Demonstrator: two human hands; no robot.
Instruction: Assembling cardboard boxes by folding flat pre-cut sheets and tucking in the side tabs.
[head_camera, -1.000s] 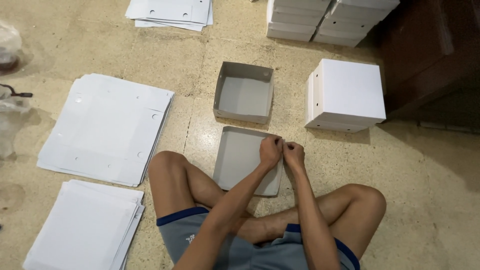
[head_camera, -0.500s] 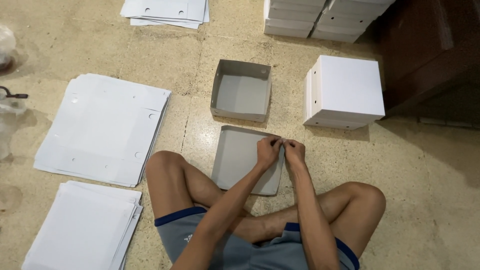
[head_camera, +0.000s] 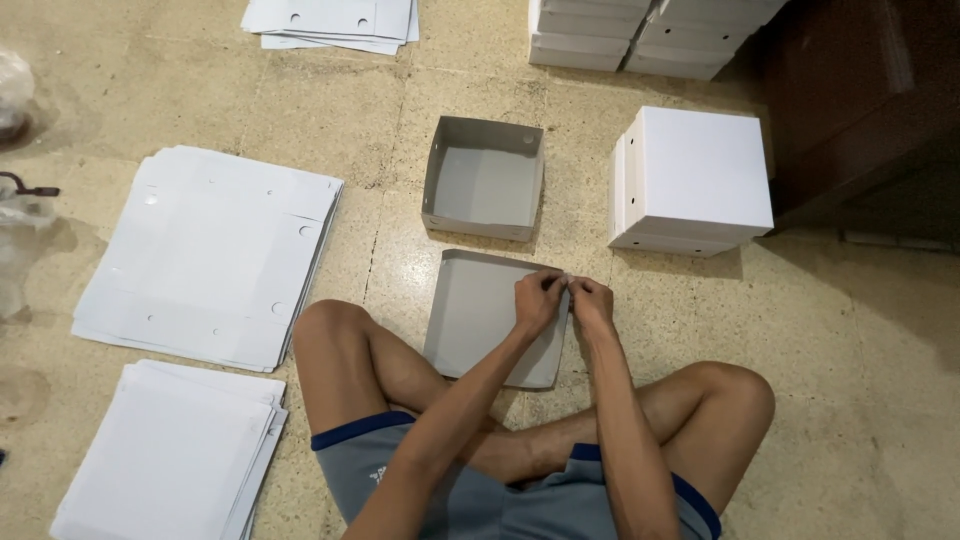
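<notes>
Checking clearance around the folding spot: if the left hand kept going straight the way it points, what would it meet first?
Probably the right hand: the left hand points at it, both pinching the grey half-folded cardboard tray.

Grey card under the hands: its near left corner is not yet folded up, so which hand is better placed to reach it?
Left, probably. The left hand lies over the grey card, nearer that corner; the right hand sits at its right edge.

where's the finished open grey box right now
In the head view, the open grey box sits on the floor just beyond the half-folded sheet, left of the white box stack.
</notes>
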